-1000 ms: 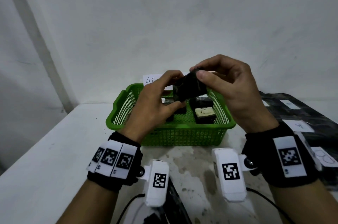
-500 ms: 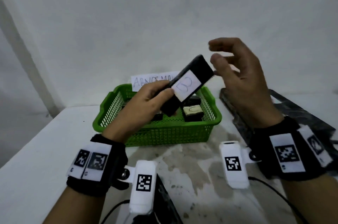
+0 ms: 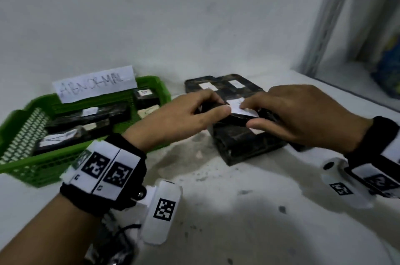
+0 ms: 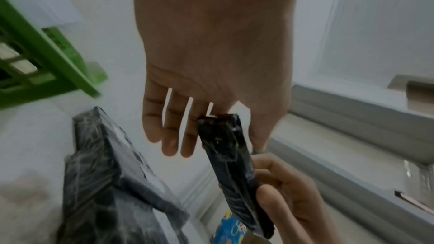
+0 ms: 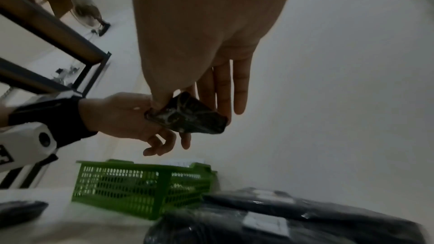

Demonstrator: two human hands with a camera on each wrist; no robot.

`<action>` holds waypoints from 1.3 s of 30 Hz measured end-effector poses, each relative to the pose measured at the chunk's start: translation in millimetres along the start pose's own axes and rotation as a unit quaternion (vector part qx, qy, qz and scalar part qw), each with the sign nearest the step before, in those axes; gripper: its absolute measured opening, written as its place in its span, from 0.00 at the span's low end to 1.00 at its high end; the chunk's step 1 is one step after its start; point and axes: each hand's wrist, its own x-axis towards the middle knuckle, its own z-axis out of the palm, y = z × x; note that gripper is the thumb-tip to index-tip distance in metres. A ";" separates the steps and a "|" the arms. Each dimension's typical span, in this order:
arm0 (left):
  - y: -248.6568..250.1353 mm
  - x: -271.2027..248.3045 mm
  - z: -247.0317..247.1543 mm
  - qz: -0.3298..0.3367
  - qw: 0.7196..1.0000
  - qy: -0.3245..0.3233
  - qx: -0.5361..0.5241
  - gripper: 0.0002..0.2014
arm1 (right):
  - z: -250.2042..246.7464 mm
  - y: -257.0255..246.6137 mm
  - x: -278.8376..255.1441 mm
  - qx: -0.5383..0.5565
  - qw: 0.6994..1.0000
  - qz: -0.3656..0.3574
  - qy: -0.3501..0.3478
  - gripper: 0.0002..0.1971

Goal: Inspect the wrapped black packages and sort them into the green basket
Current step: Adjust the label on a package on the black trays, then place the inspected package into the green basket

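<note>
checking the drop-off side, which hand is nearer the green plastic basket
Left. The left hand is just beside the green plastic basket's right rim, pinching one end of a slim black wrapped package. The right hand holds the other end, farther right over the black pile.

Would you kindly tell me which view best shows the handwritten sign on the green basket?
The head view: the sign faces the camera, reading ABNORMAL. The left wrist shows only its corner; the right wrist only an unreadable sliver behind the green basket.
</note>
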 end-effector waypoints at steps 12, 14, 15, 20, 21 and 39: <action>3.8 28.5 58.3 0.015 0.981 -0.139 0.136 0.15 | 38.6 26.7 -49.2 0.004 0.968 -0.087 -0.234 0.05; 2.1 29.7 58.7 0.012 0.983 -0.124 0.134 0.14 | 41.2 25.1 -41.7 0.001 0.961 -0.070 -0.267 0.04; 1.5 29.7 58.6 0.011 0.984 -0.122 0.131 0.14 | 41.4 25.2 -39.7 0.003 0.957 -0.060 -0.284 0.05; -0.7 14.3 45.5 -0.005 0.984 -0.125 0.124 0.16 | 32.8 12.4 -29.1 0.039 0.961 -0.038 -0.271 0.08; -2.2 9.4 39.4 -0.006 0.986 -0.110 0.127 0.16 | 29.2 5.4 -23.9 0.057 0.965 -0.025 -0.256 0.09; -106.9 -204.1 -52.3 -0.360 0.916 -0.102 0.141 0.25 | 85.6 -206.9 121.3 0.192 0.882 -0.100 -0.418 0.37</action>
